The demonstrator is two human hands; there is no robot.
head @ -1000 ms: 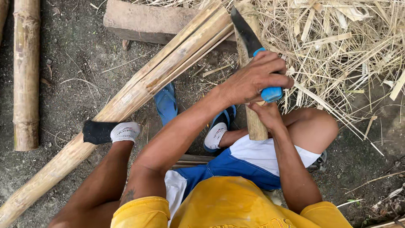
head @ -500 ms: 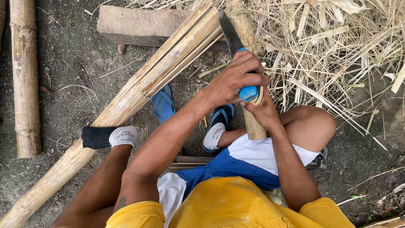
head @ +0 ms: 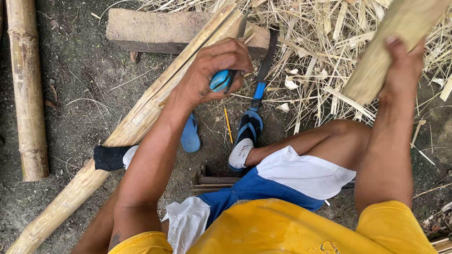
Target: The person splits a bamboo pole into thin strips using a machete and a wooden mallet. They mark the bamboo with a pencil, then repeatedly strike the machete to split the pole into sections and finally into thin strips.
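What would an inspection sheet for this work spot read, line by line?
Surface: bare dirt ground.
Job's things: blue-handled knife set on split bamboo pole; wooden club raised.
Clutter: wood block, straw shavings, round bamboo pole, second blue-handled blade.
Hands: left hand grips the knife; right hand grips the club.
Cables: nothing seen.
Surroundings: blue sandals, low wooden seat.
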